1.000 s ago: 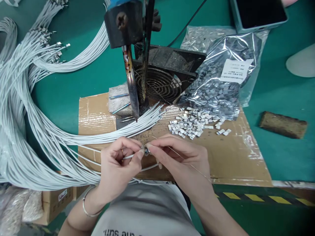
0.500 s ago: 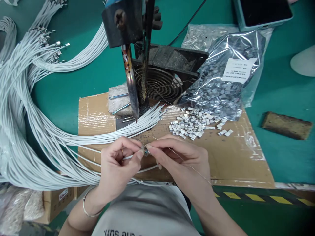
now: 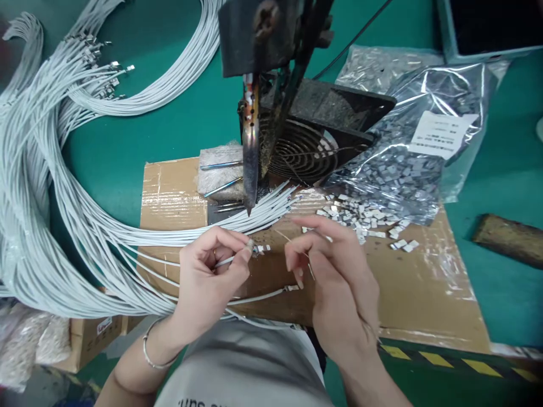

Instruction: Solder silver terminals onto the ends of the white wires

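My left hand [image 3: 210,274] pinches the end of one white wire [image 3: 224,262] between thumb and forefinger; a small metal terminal [image 3: 262,248] sits at the wire's tip. My right hand [image 3: 335,271] hovers just to the right, apart from the left, fingers half curled around a thin bare wire [image 3: 309,265] that crosses them. Its forefinger reaches toward loose small metal pieces [image 3: 365,221] on the cardboard sheet [image 3: 169,192]. A fixed soldering iron tip [image 3: 250,169] points down just above both hands.
A large bundle of white wires [image 3: 51,215] curves over the green table at left. A black fan [image 3: 305,152] stands behind the iron. A clear bag of metal pieces [image 3: 403,164] lies at right, and a brown block [image 3: 509,237] beyond it.
My right hand has let go of the terminal and pulled away to the right; the left still holds the wire. The view has shifted, so everything sits further right.
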`<act>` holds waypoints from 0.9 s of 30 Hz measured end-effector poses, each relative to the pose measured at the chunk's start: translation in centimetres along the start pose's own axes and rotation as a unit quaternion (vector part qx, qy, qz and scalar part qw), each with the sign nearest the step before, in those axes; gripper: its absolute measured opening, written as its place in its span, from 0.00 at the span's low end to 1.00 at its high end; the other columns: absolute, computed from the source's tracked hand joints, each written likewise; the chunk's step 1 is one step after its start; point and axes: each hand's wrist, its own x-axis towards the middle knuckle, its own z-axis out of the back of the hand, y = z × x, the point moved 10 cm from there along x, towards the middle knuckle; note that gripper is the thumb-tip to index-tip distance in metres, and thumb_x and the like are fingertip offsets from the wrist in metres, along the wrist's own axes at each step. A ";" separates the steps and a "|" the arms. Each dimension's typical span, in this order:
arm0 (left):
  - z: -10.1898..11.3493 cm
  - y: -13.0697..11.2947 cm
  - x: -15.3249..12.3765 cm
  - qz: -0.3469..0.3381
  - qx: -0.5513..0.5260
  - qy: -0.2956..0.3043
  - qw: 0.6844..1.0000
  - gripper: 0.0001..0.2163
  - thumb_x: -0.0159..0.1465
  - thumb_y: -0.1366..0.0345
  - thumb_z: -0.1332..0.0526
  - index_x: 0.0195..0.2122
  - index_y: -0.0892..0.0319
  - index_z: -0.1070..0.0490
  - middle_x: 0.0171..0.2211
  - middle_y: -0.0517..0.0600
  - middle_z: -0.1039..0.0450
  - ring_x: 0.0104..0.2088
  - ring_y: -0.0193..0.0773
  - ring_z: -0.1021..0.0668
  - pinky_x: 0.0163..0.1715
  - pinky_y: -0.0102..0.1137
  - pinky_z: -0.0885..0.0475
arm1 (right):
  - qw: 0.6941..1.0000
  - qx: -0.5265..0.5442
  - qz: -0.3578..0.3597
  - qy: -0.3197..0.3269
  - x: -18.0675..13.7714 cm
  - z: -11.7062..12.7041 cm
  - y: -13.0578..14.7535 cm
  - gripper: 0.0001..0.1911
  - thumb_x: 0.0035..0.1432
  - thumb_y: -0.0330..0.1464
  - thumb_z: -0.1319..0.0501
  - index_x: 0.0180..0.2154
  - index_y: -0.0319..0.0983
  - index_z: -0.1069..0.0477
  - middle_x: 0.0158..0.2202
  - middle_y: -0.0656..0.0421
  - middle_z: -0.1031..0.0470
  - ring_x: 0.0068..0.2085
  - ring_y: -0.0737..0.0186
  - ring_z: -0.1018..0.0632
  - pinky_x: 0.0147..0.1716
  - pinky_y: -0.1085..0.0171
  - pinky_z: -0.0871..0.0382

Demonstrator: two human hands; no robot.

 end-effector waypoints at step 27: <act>-0.1 -3.0 2.2 -0.031 -0.001 -0.041 0.999 0.07 0.56 0.77 0.29 0.25 0.60 0.23 0.30 0.47 0.18 0.24 0.26 0.25 0.21 0.18 0.34 | 0.997 -0.014 0.070 -0.024 2.0 -0.9 3.0 0.11 0.66 0.22 0.33 0.35 0.44 0.27 0.53 0.58 0.13 0.53 0.56 0.12 0.56 0.59 0.18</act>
